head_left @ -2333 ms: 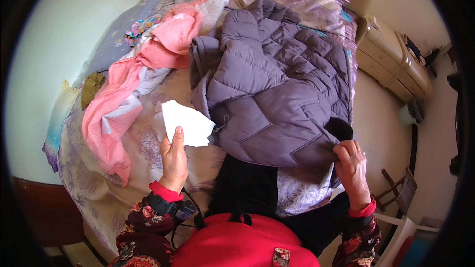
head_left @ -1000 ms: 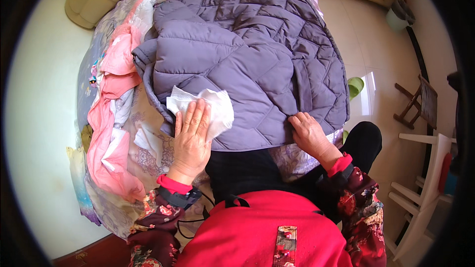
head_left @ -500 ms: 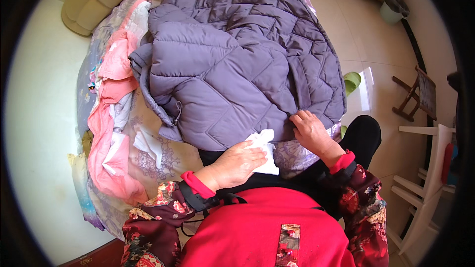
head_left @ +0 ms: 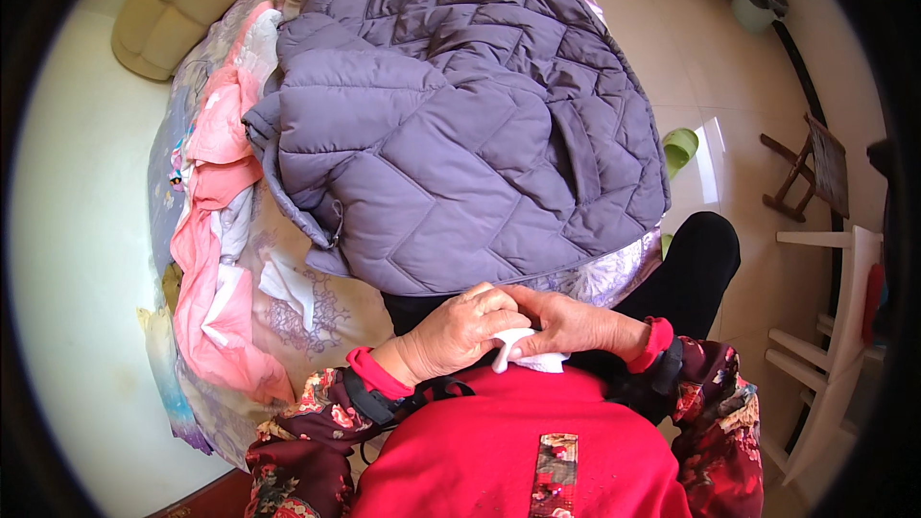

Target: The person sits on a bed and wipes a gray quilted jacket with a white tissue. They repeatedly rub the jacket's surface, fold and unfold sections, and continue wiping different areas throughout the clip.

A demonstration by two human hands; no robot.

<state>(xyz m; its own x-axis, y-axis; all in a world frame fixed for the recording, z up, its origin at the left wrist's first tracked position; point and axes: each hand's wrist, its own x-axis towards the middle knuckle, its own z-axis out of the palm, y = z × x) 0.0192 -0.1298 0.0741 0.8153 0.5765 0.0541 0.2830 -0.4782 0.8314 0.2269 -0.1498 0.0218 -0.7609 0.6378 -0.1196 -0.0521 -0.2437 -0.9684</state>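
A grey-purple quilted puffer jacket (head_left: 460, 144) lies spread over the bed, its lower hem just beyond my hands. Close to my body, my left hand (head_left: 456, 328) and my right hand (head_left: 580, 323) meet with fingers touching. Between them is a crumpled white tissue (head_left: 518, 350); both hands grip it, and its lower folds hang out below the fingers. The fingertips are partly hidden behind the knuckles. A second white tissue (head_left: 286, 290) rests on the bedsheet, left of the jacket's hem.
Pink clothing (head_left: 216, 259) is heaped along the bed's left side. To the right, green slippers (head_left: 680, 149), a folding wooden stool (head_left: 811, 173) and a white chair (head_left: 835, 345) stand on the tiled floor. A bin (head_left: 758, 2) sits at the far right.
My right hand has let go of the jacket's hem and moved left and nearer to me, joining my left hand at the tissue. The tissue is now bunched up lower down.
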